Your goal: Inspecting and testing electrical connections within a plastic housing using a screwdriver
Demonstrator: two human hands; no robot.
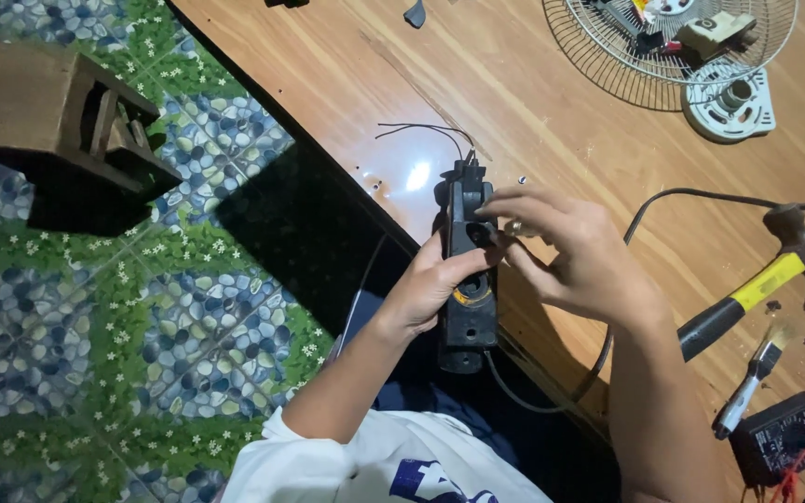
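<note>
Holding a long black plastic housing (466, 270) upright over the near edge of the table (552, 102), the person keeps it close to the body where both hands can reach it. The left hand (430, 284) wraps around its middle from the side, its grip closed on the housing to steady it, while the right hand (566, 251) pinches at the upper part with fingertips (496, 207) closed on that end. Two thin wires (421, 130) trail from its top. Set aside within reach lie one hammer (761, 279), one small brush (747, 387), one black meter (784, 433) and one wire fan guard (663, 47) with loose parts in it. One wooden stool (48, 112) stands on the patterned floor (123, 326).
</note>
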